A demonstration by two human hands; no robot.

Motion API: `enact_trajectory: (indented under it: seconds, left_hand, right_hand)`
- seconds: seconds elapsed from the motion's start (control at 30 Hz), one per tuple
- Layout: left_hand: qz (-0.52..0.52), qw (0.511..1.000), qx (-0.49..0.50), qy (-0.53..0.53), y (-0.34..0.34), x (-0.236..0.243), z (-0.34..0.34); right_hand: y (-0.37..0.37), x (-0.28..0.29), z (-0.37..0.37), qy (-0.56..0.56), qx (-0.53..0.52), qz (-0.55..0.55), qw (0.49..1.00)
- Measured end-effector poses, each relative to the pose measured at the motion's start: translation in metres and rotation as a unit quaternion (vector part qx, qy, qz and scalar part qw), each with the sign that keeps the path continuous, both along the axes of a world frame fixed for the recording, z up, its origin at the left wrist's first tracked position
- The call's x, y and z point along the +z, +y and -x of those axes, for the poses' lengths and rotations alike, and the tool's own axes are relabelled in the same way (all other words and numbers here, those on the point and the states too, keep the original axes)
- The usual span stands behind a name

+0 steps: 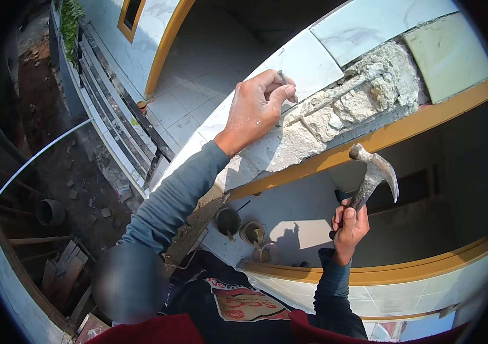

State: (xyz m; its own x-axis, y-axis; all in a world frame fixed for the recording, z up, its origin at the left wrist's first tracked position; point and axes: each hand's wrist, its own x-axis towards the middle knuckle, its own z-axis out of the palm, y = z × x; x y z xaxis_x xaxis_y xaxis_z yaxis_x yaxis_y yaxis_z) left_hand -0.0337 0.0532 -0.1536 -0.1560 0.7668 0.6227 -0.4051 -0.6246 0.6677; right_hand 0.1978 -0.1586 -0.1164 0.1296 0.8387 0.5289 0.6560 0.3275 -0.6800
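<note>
My right hand is closed round the handle of a claw hammer, its worn metal head up and its curved claw to the right. My left hand is pinched on a small, slim dark-grey piece whose kind I cannot make out. That hand is over the wall's tiled edge, beside a broken strip of rough mortar. A thin rod runs along the mortar. White marbled tiles border the strip on the far side, and a pale greenish tile is at its right end.
A yellow-brown frame edges the opening below the mortar. Buckets stand on the floor far below. Dark slats run along the left, above lower ground with a round pot. A mortar-caked board is near my left forearm.
</note>
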Motion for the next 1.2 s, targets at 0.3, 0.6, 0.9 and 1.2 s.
enact_trajectory:
  seconds: [0.3,0.6,0.9,1.2]
  left_hand:
    - [-0.041,0.999,-0.036,-0.002,0.010,0.013,0.006]
    - [-0.107,0.993,0.010,-0.056,0.026,0.053,-0.005]
    - [-0.183,0.981,0.038,-0.055,0.041,0.127,-0.009]
    - [-0.193,0.979,0.071,-0.016,0.044,0.143,-0.016]
  right_hand:
    - [0.002,0.065,0.012,-0.214,-0.051,-0.092,0.971]
    - [0.012,0.120,0.018,-0.367,-0.079,-0.169,0.912]
    - [0.021,0.185,0.051,-0.404,-0.100,-0.193,0.889]
    - [0.017,0.213,0.062,-0.449,-0.093,-0.229,0.859]
